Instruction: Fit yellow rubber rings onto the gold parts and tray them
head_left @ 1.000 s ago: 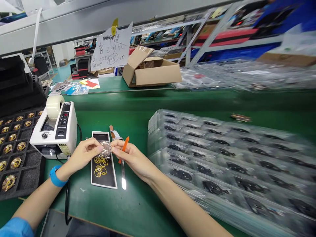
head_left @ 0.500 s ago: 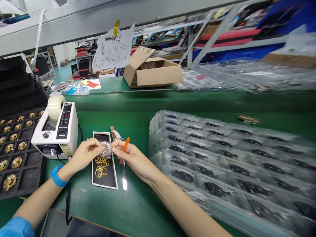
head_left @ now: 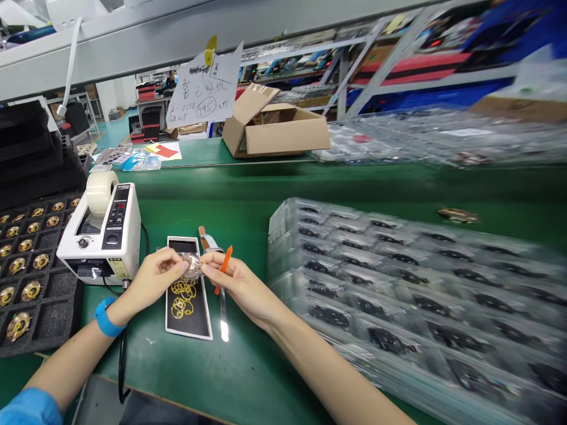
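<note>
Both my hands meet over a small black card (head_left: 188, 307) that carries thin gold ring-shaped parts. My left hand (head_left: 156, 277) pinches one side of a small round metal piece (head_left: 192, 265) in clear film. My right hand (head_left: 234, 283) pinches the other side and also grips an orange stick tool (head_left: 224, 264) between its fingers. A metal blade with a brown handle (head_left: 221, 307) lies on the green mat beside the card. A blue band circles my left wrist.
A white tape dispenser (head_left: 104, 233) with a tape roll stands at the left. Black foam trays (head_left: 26, 265) with gold badges lie further left. Stacks of clear blister trays (head_left: 398, 283) fill the right side. An open cardboard box (head_left: 274, 130) sits at the back.
</note>
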The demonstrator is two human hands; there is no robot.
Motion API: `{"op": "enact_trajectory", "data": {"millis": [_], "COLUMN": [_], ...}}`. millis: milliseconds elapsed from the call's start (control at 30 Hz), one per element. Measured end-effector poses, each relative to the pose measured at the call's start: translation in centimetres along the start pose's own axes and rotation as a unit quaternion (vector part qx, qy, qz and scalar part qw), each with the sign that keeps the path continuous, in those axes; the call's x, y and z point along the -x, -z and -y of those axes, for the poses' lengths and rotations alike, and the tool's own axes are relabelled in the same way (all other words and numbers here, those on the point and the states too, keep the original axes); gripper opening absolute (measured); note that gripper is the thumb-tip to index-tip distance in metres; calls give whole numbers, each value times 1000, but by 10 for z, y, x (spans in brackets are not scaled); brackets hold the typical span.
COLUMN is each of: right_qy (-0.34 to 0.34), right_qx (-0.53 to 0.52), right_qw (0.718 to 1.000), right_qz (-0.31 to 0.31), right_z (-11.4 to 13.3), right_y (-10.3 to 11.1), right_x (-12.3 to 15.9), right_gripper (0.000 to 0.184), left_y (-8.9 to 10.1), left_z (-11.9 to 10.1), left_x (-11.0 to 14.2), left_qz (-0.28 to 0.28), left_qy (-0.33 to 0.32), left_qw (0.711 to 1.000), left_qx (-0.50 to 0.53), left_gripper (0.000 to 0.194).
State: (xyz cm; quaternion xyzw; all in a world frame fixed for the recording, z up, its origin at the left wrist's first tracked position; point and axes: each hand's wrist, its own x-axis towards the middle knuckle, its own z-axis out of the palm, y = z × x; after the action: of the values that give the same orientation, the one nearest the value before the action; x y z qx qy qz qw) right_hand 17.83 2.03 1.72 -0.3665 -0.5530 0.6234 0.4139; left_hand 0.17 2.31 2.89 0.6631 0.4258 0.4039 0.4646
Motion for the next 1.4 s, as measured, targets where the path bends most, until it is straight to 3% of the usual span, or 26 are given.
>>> {"op": "enact_trajectory", "data": {"millis": [200,433,500,567,667,867,967,1033,1133,1200,1267,1300,1367,1400], "right_qy": [5,5,1,1,0,-27,-16,-8,-5,11,28,15,-28,-31], "right_qx": [11,-14,-20,-28,-63,-194,-202,-163,4,175,358,454,611,638], "right_qw": [1000,1000,1000,999,998,980,979,987,1000,983,931,890,791,768], "right_qz": [-4,-20,-18,-16,2,38,28,13,26,62,59,46,-14,-46], "right_z": [-2,1,3,4,2,-2,4,8,16,24,36,42,52,56], "right_y": [-2,-1,0,0,-2,-20,-26,-20,2,18,28,30,29,28], "right_x": [0,1,1,2,3,11,20,23,12,-9,-37,-52,-81,-93], "right_gripper": [37,41,42,42,40,40,40,39,38,36,31,26,21,20], "left_y": [-7,-8,-6,-4,-3,3,6,11,33,62,101,124,169,190], "left_z": [0,-3,-3,-4,-5,-6,-9,-11,-16,-20,-21,-19,-12,-6], "left_x": [5,9,11,12,13,4,12,29,66,91,108,113,114,111], "left_qz": [-49,-141,-164,-177,-135,33,36,-10,-103,-190,-309,-353,-360,-327], "left_qy": [-28,-23,-60,-141,-240,-274,-310,-334,-355,-333,-247,-170,16,104], "left_qw": [994,959,957,952,942,953,942,922,862,823,795,785,774,767], "left_qx": [-92,-245,-231,-207,-191,-123,-127,-197,-348,-419,-460,-479,-521,-542], "left_gripper": [24,21,14,5,13,35,49,39,32,24,16,17,21,22]}}
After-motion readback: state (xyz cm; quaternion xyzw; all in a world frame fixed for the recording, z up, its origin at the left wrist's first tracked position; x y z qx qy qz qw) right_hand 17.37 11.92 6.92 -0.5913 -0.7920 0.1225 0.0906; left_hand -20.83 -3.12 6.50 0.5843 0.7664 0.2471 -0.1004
